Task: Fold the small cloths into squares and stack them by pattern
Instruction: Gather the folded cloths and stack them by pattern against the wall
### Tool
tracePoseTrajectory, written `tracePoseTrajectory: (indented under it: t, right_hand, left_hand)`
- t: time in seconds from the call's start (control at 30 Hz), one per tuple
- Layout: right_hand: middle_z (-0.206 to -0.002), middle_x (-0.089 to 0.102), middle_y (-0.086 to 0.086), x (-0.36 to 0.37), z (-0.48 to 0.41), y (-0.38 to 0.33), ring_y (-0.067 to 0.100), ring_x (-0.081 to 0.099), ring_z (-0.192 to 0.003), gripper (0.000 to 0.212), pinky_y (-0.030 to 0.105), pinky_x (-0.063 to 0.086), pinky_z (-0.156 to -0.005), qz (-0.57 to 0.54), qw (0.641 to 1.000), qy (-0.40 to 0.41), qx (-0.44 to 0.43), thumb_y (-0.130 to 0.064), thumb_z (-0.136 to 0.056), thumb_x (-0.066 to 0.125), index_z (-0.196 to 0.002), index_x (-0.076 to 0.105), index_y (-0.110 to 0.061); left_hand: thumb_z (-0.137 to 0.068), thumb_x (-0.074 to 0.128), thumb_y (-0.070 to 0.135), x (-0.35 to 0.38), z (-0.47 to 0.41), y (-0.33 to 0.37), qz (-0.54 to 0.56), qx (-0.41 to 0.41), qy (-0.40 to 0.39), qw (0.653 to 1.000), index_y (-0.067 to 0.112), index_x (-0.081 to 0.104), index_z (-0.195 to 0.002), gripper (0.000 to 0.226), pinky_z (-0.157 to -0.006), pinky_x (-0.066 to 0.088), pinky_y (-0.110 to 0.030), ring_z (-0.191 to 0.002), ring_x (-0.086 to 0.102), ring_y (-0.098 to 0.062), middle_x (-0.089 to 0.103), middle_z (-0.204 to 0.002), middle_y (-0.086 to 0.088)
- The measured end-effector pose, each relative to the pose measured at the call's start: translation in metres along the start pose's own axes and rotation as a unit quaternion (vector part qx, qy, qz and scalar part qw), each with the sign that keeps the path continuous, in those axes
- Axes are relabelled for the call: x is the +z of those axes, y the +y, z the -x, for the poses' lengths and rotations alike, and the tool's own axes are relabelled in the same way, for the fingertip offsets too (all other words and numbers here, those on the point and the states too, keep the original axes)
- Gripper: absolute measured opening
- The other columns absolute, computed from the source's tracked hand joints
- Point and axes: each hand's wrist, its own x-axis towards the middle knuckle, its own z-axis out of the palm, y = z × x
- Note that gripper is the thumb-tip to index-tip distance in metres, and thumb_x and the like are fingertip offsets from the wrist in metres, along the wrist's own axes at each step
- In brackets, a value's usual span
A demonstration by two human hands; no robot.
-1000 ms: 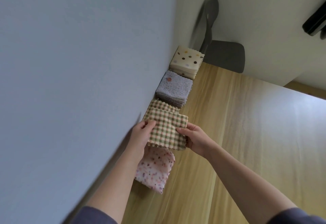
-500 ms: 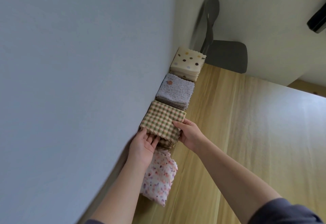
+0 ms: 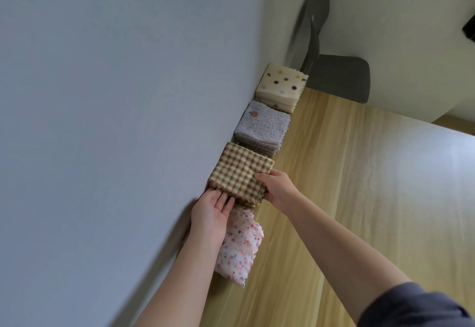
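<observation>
Four cloth piles line the wall on the wooden table (image 3: 359,198). A green-and-cream checked folded cloth (image 3: 236,169) lies on top of its stack. My left hand (image 3: 210,213) touches the stack's near edge with straight fingers. My right hand (image 3: 279,187) grips the checked cloth's right edge, thumb on top. Beyond it sit a lilac flowered stack (image 3: 262,128) and a cream polka-dot stack (image 3: 281,85). A pink speckled cloth (image 3: 239,247) lies nearest me, partly under my left forearm.
A pale blue wall (image 3: 115,121) runs along the left edge of the table, right against the piles. A grey chair (image 3: 339,77) stands past the table's far end. Bare wooden tabletop stretches to the right of the piles.
The checked cloth went from held between both hands down onto its stack by the wall. My left hand let go and now touches the near edge with straight fingers.
</observation>
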Motion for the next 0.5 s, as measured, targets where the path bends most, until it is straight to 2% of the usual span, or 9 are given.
tracePoseTrajectory:
  t: [0.13, 0.23, 0.3, 0.4, 0.5]
  right_hand:
    - [-0.105, 0.069, 0.003, 0.001, 0.006, 0.002, 0.020, 0.067, -0.098, 0.020, 0.042, 0.055, -0.092, 0.089, 0.994, 0.033, -0.052, -0.017, -0.092, 0.060, -0.111, 0.061, -0.015]
    - [-0.118, 0.063, -0.001, -0.006, 0.019, 0.006, 0.016, 0.063, -0.101, 0.045, 0.040, 0.054, -0.093, 0.169, 0.979, 0.076, -0.088, -0.028, -0.093, 0.058, -0.134, 0.049, -0.013]
    - [-0.127, 0.056, -0.001, -0.013, 0.030, 0.012, 0.015, 0.058, -0.106, 0.056, 0.035, 0.051, -0.093, 0.215, 0.966, 0.105, -0.096, -0.030, -0.094, 0.056, -0.144, 0.038, -0.013]
    - [-0.117, 0.054, -0.004, -0.022, 0.048, 0.031, 0.013, 0.055, -0.098, 0.050, 0.025, 0.044, -0.078, 0.278, 0.950, 0.103, -0.098, -0.025, -0.094, 0.054, -0.142, 0.041, -0.013]
    - [-0.116, 0.057, -0.004, -0.024, 0.060, 0.054, 0.012, 0.054, -0.095, 0.044, 0.020, 0.041, -0.069, 0.351, 0.930, 0.071, -0.086, -0.026, -0.095, 0.055, -0.136, 0.047, -0.014]
  left_hand:
    - [-0.100, 0.036, 0.003, -0.011, 0.011, 0.002, -0.014, -0.003, -0.007, 1.000, -0.003, 0.032, -0.144, 0.045, -0.105, 0.041, -0.044, -0.130, 0.045, -0.034, 0.043, -0.142, -0.022]
    - [-0.099, 0.038, 0.002, -0.029, 0.023, 0.002, -0.065, 0.014, -0.029, 0.997, 0.000, 0.042, -0.139, 0.040, -0.097, 0.047, -0.037, -0.119, 0.055, -0.027, 0.053, -0.133, -0.017]
    - [-0.097, 0.040, 0.001, -0.045, 0.030, -0.002, -0.140, 0.037, -0.017, 0.989, 0.006, 0.053, -0.126, 0.032, -0.090, 0.050, -0.034, -0.107, 0.061, -0.022, 0.062, -0.120, -0.011]
    - [-0.093, 0.047, 0.001, -0.070, 0.039, -0.012, -0.246, 0.076, 0.051, 0.965, 0.010, 0.062, -0.101, 0.018, -0.075, 0.048, -0.033, -0.085, 0.060, -0.021, 0.063, -0.099, -0.008]
    - [-0.090, 0.055, 0.008, -0.095, 0.044, -0.027, -0.303, 0.096, 0.091, 0.944, 0.012, 0.061, -0.098, 0.010, -0.070, 0.043, -0.031, -0.081, 0.052, -0.018, 0.060, -0.099, -0.011]
